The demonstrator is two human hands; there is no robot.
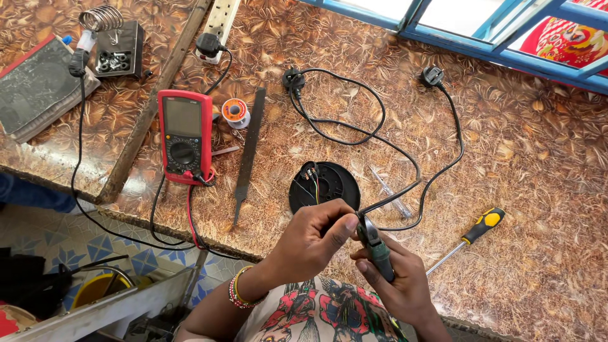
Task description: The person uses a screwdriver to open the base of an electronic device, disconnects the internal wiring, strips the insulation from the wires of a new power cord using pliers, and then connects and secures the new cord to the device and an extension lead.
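My left hand point(313, 237) pinches the end of a black power cable point(405, 190) near the table's front edge. My right hand point(396, 278) grips a green-handled cutter or plier point(375, 244), its jaws meeting the cable end right at my left fingertips. The cable runs back across the table to a black plug point(432, 76). Just beyond my hands lies a round black base plate point(326, 183) with coloured wires on it. A second black cable ends in another plug point(292, 78).
A red multimeter point(184, 136) with leads lies at the left, beside a solder spool point(235, 113) and a long dark file point(249, 149). A yellow-handled screwdriver point(472, 237) and clear tester point(392, 193) lie right. Soldering iron stand point(114, 44) and power strip point(218, 22) sit at the back.
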